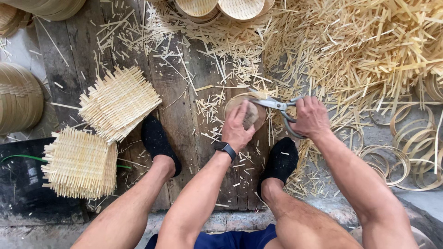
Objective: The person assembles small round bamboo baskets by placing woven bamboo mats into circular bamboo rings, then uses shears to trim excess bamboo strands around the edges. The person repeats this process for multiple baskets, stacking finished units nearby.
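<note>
Head view, looking down between the person's knees. The left hand (237, 129) lies palm-down with fingers spread flat over a round woven bamboo disc (247, 112) that rests on the wooden floor boards (180, 115); it presses on the disc rather than closing around it. A dark watch (224, 148) sits on that wrist. The right hand (310, 117) is closed through the handles of a pair of metal scissors (281, 107), whose blades point left and meet the upper right edge of the disc; how far the blades are parted cannot be told. Two feet in black shoes (157, 140) stand on either side of the disc. Left of them lie two stacks of square woven bamboo mats (117, 102), one above the other. Loose bamboo trimmings (350, 46) cover the boards and pile thickly at upper right. Thin bamboo hoops (410, 138) lie at the right edge, and finished round baskets (240, 8) sit at the top edge.
</note>
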